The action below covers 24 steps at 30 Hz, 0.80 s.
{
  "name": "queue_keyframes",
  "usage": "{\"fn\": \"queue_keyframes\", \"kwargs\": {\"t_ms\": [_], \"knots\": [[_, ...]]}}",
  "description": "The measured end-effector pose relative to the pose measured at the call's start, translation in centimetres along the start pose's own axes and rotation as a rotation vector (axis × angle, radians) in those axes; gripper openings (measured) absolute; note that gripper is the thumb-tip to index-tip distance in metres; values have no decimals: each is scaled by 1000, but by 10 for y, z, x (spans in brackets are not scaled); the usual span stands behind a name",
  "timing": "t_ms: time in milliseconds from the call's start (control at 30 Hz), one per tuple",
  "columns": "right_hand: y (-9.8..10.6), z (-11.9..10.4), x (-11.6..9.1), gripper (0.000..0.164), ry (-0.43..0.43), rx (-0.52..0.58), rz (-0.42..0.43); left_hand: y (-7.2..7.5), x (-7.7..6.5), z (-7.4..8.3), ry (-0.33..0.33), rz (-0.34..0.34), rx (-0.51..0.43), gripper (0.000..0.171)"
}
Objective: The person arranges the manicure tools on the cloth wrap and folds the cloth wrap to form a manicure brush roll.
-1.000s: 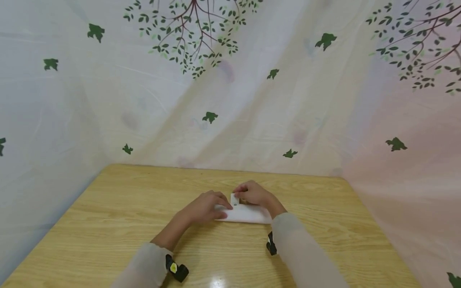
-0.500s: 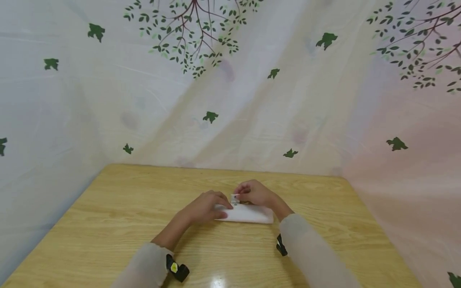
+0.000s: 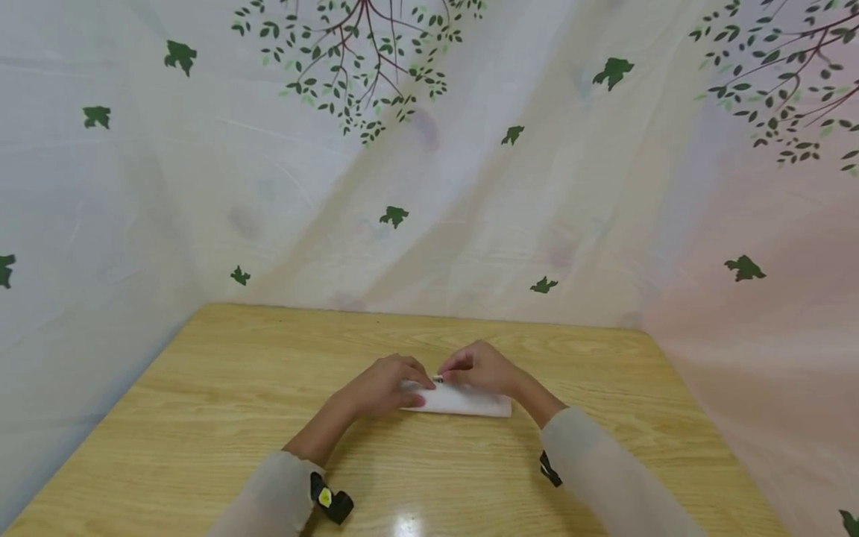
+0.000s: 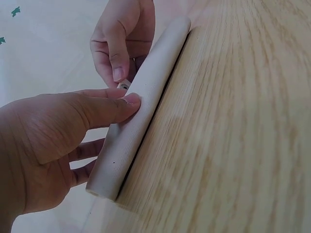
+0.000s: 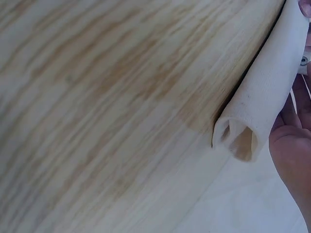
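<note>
A white rolled-up sheet, like a soft roll pouch (image 3: 470, 403), lies on the wooden table, its end showing hollow layers in the right wrist view. My left hand (image 3: 382, 384) grips its left part, thumb (image 4: 127, 104) on the near face and fingers behind. At the far side, my right hand (image 3: 486, 367) pinches a short white strap (image 3: 438, 379) between thumb and fingers, close to the left fingertips. A small metal snap button (image 5: 304, 61) shows on the strap in the right wrist view. Fingers hide most of the strap.
The light wooden table (image 3: 268, 418) extends around both hands. A pale curtain (image 3: 302, 186) printed with green leaves and branches hangs behind and at both sides. Black wrist cameras (image 3: 332, 501) sit at both cuffs.
The strap stood up behind the roll and is now folded down toward it, mostly out of sight. My right hand has lowered with it, the forearm shifting right. The left hand stays put.
</note>
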State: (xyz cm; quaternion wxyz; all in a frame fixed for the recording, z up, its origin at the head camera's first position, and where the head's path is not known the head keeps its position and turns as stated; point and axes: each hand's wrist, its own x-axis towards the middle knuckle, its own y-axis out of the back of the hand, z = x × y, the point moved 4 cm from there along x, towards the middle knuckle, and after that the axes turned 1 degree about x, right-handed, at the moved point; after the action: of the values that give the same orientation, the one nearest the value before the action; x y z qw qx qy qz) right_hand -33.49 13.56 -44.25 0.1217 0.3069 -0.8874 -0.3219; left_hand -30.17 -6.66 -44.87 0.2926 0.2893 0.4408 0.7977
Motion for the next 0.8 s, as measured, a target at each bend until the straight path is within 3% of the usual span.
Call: {"fn": "queue_keyframes", "kwargs": {"t_ms": [533,800], "knots": [[-9,-2,-8,11,140,-18,49,0,0,1,24,-11,-29,21],[-11,-5,-8,10,134,-18,39,0,0,1,48,-13,-60,20]]}}
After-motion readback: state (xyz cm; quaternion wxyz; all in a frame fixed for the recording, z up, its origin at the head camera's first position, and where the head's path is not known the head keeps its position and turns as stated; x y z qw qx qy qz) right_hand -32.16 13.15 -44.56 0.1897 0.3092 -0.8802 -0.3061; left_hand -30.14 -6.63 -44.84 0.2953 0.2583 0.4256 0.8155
